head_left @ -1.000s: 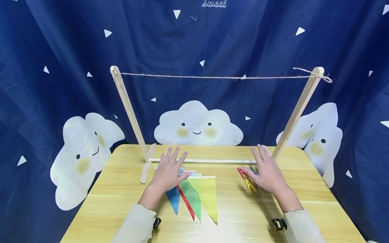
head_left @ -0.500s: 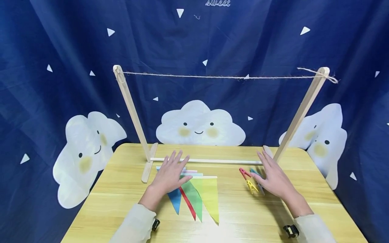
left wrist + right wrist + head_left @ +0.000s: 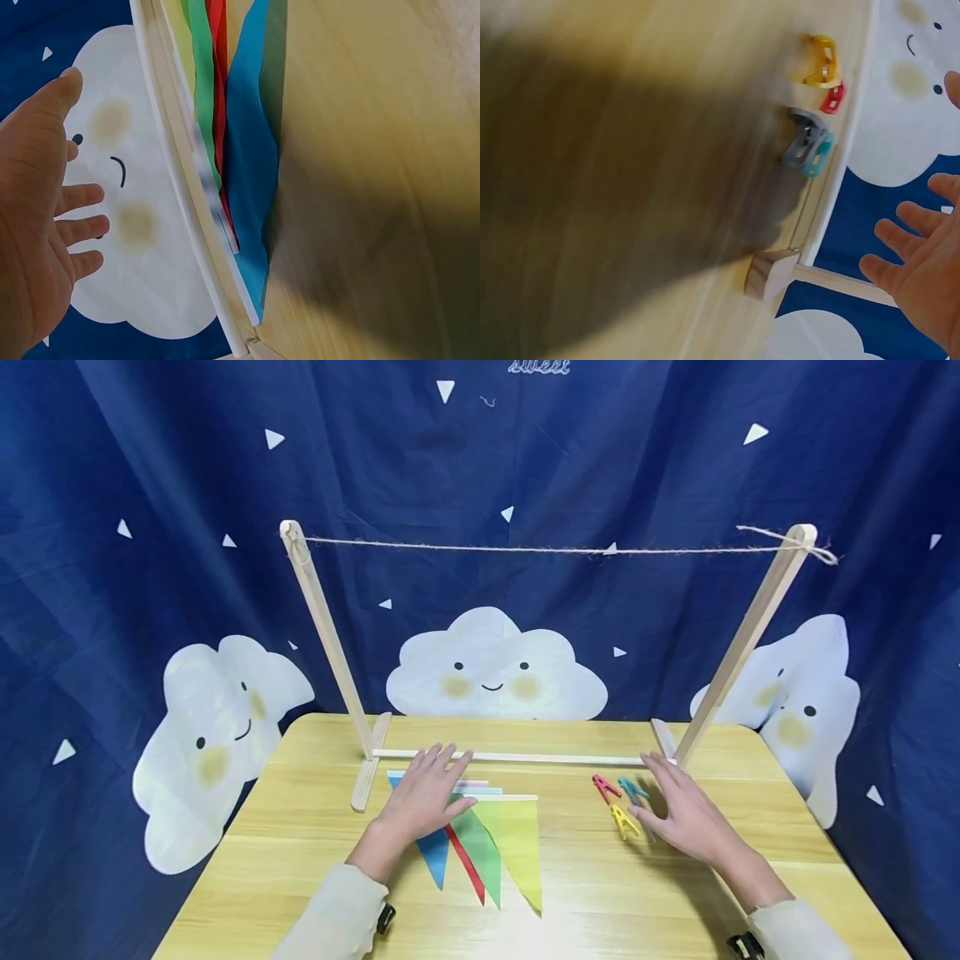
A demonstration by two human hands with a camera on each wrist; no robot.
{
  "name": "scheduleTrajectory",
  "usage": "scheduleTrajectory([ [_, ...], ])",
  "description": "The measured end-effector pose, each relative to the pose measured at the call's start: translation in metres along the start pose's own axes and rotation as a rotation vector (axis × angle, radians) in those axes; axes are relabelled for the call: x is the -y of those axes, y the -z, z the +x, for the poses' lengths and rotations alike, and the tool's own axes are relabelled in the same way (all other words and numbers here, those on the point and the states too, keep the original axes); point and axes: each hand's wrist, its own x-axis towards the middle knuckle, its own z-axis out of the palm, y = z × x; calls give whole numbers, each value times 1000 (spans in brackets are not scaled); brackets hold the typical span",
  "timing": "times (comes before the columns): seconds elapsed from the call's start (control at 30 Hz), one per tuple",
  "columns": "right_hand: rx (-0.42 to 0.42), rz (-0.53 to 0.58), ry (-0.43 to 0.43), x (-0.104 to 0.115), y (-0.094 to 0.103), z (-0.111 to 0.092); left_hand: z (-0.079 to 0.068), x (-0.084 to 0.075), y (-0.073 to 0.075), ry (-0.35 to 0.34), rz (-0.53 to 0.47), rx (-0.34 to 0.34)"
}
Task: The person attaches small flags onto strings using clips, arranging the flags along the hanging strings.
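Blue (image 3: 432,860), red (image 3: 467,866), green (image 3: 483,856) and yellow (image 3: 519,843) triangular pennants lie overlapped on the table. Over their upper left part hovers my left hand (image 3: 422,799), fingers spread and holding nothing; the left wrist view shows this hand (image 3: 34,202) apart from the blue pennant (image 3: 251,142). Red (image 3: 606,787), teal (image 3: 632,789) and yellow (image 3: 624,821) clothespins lie at the right, with a grey clothespin (image 3: 802,139) clearest in the right wrist view. Just right of them is my right hand (image 3: 692,814), its fingers extended and grasping nothing.
Behind the pennants stands a wooden frame with a left post (image 3: 330,643), a right post (image 3: 742,647) and a white bottom bar (image 3: 555,758). A twine line (image 3: 525,550) runs between the post tops. A dark blue curtain (image 3: 637,460) hangs behind the table (image 3: 585,893).
My right hand has moved rightward, away from the clothespins, uncovering more of them. The left hand has dipped slightly toward me. The head view has shifted a little.
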Motion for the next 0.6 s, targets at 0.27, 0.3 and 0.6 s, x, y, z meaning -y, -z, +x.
scheduleTrajectory([
  [0.27, 1, 18, -1, -6, -5, -11, -1, -2, -2, -43, -4, -46],
  [0.3, 3, 22, -4, -6, -6, -12, -1, -3, -2, -50, -4, -52],
  [0.6, 20, 35, -38, -9, -11, -19, 2, -11, -8, -74, -102, -69],
])
